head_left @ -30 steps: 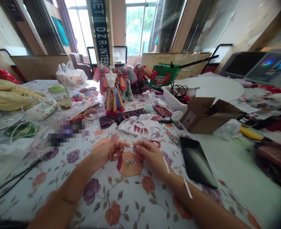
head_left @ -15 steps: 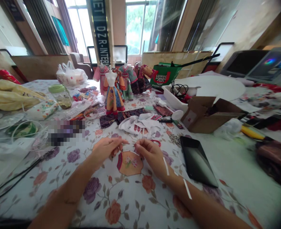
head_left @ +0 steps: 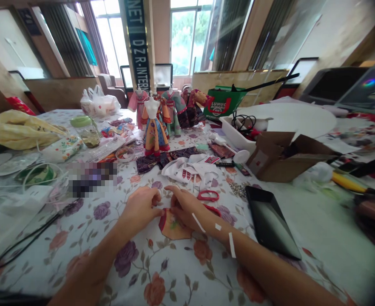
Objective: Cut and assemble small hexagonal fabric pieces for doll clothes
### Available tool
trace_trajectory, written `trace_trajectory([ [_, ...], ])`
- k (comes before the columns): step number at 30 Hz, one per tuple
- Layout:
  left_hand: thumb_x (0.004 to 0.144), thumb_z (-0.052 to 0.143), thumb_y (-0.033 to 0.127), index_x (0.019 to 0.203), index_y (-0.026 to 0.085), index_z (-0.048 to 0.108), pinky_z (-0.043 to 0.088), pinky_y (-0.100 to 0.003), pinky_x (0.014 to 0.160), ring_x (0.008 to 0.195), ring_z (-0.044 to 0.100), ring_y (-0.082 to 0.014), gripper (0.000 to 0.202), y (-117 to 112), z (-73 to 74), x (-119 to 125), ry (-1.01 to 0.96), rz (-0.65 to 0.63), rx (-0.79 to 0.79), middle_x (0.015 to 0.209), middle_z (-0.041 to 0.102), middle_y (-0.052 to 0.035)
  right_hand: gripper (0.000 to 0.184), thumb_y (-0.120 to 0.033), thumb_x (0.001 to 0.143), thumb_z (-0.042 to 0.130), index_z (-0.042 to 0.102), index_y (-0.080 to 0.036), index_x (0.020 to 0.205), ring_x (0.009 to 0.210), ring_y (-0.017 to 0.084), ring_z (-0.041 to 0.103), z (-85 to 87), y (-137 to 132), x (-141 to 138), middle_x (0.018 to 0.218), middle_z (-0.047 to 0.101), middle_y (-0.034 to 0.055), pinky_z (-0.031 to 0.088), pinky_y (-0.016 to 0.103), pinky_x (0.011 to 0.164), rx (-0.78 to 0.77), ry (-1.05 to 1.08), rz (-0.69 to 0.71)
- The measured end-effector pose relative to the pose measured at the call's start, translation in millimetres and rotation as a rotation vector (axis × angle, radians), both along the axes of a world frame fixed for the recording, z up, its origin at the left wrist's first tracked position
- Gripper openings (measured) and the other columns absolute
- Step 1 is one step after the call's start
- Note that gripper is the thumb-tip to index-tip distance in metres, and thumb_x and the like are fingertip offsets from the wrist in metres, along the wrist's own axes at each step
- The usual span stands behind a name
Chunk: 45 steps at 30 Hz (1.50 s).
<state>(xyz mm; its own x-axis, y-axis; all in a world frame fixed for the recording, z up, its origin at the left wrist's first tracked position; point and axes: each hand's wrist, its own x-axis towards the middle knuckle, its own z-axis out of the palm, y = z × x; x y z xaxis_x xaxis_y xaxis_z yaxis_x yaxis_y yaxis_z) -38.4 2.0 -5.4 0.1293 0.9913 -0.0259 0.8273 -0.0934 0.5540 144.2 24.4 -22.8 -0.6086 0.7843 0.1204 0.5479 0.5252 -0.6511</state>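
Observation:
An orange floral fabric piece [head_left: 172, 227] with a dark red edge lies on the flowered tablecloth [head_left: 162, 272]. My left hand [head_left: 142, 208] rests on the cloth at the piece's upper left, fingers curled down at its edge. My right hand [head_left: 185, 208] lies over the piece's top, fingers pressed onto it. White tape strips [head_left: 231, 244] stick to my right wrist and forearm. Red-handled scissors [head_left: 208, 195] lie just beyond my right hand.
A black tablet [head_left: 272, 221] lies to the right. Behind it stand an open cardboard box [head_left: 285, 159] and a white tray [head_left: 235, 134]. Dressed mannequin dolls [head_left: 154, 127] and fabric scraps [head_left: 190, 168] sit mid-table. Plastic bags and a black cable [head_left: 31, 238] occupy the left.
Both hands were raised, pinching something small between them; now they have dropped onto the orange fabric piece. The tape strips have shifted with the forearm.

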Motion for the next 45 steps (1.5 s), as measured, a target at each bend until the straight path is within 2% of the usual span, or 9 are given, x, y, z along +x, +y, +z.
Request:
trace_trajectory([
  [7, 0.062, 0.070, 0.020, 0.096, 0.020, 0.062, 0.046, -0.031, 0.074, 0.090, 0.061, -0.0227, 0.035, 0, -4.5, 7, -0.482, -0.006, -0.065, 0.094, 0.067, -0.0061, 0.055, -0.008, 0.077, 0.054, 0.041, -0.023, 0.129, 0.068, 0.013, 0.054, -5.0, -9, 16, 0.079, 0.056, -0.0017, 0.044, 0.026, 0.063, -0.243, 0.417, -0.062],
  [12, 0.061, 0.075, 0.018, 0.103, 0.017, 0.058, 0.048, -0.033, 0.079, 0.087, 0.064, -0.0207, 0.046, 0, -15.5, 18, -0.881, -0.054, -0.270, 0.092, 0.066, -0.0066, 0.053, -0.014, 0.076, 0.061, 0.042, -0.024, 0.125, 0.070, 0.013, 0.055, -6.8, -15, 23, 0.076, 0.054, -0.0023, 0.046, 0.027, 0.064, -0.322, 0.729, -0.146],
  [19, 0.070, 0.074, 0.026, 0.086, 0.015, 0.072, 0.045, -0.023, 0.072, 0.075, 0.063, -0.0135, 0.020, -9, -19.3, 30, -1.120, -0.048, -0.398, 0.083, 0.071, -0.0049, 0.053, -0.018, 0.074, 0.069, 0.045, -0.026, 0.121, 0.075, 0.013, 0.056, -3.4, -24, 28, 0.082, 0.054, -0.0015, 0.048, 0.028, 0.071, -0.403, 0.888, -0.178],
  [27, 0.070, 0.076, 0.024, 0.088, 0.016, 0.076, 0.049, -0.022, 0.074, 0.075, 0.067, -0.0140, 0.020, -12, -22.4, 35, -1.333, 0.041, -0.532, 0.085, 0.076, -0.0060, 0.054, -0.021, 0.072, 0.071, 0.046, -0.025, 0.120, 0.073, 0.014, 0.054, -9.1, -24, 27, 0.079, 0.055, -0.0015, 0.046, 0.028, 0.067, -0.426, 0.918, -0.240],
  [33, 0.069, 0.077, 0.024, 0.089, 0.015, 0.076, 0.050, -0.024, 0.078, 0.078, 0.069, -0.0155, 0.021, -13, -21.6, 37, -1.371, 0.064, -0.576, 0.087, 0.076, -0.0077, 0.054, -0.022, 0.074, 0.068, 0.043, -0.024, 0.121, 0.073, 0.015, 0.055, -5.1, -28, 25, 0.079, 0.055, -0.0007, 0.046, 0.029, 0.067, -0.468, 0.845, -0.269],
  [36, 0.070, 0.076, 0.024, 0.091, 0.014, 0.075, 0.051, -0.026, 0.079, 0.079, 0.069, -0.0173, 0.024, -15, -20.4, 37, -1.390, 0.072, -0.601, 0.085, 0.076, -0.0089, 0.046, -0.025, 0.074, 0.067, 0.047, -0.022, 0.116, 0.081, 0.018, 0.055, 2.1, -29, 28, 0.085, 0.056, 0.0024, 0.046, 0.031, 0.071, -0.336, 0.766, -0.343],
  [39, 0.070, 0.076, 0.022, 0.092, 0.014, 0.075, 0.051, -0.026, 0.078, 0.078, 0.070, -0.0172, 0.023, -15, -18.7, 36, -1.397, 0.096, -0.629, 0.084, 0.076, -0.0095, 0.015, -0.030, 0.082, 0.059, 0.056, -0.020, 0.093, 0.076, 0.017, 0.053, 13.1, -29, 35, 0.084, 0.055, 0.0035, 0.043, 0.029, 0.066, -0.144, 0.574, -0.438],
  [41, 0.072, 0.074, 0.020, 0.092, 0.012, 0.075, 0.051, -0.025, 0.077, 0.077, 0.070, -0.0166, 0.022, -15, -17.6, 34, -1.384, 0.089, -0.669, 0.084, 0.076, -0.0106, 0.012, -0.029, 0.087, 0.051, 0.055, -0.020, 0.080, 0.067, 0.015, 0.049, 19.3, -29, 39, 0.075, 0.054, 0.0018, 0.040, 0.027, 0.060, -0.112, 0.449, -0.359],
  [45, 0.075, 0.071, 0.017, 0.093, 0.009, 0.074, 0.051, -0.024, 0.076, 0.077, 0.070, -0.0161, 0.020, -14, -15.5, 28, -1.351, 0.018, -0.765, 0.086, 0.076, -0.0123, 0.012, -0.022, 0.087, 0.048, 0.054, -0.020, 0.077, 0.058, 0.012, 0.045, 20.9, -29, 44, 0.064, 0.052, -0.0015, 0.034, 0.024, 0.052, -0.156, 0.269, -0.150],
])
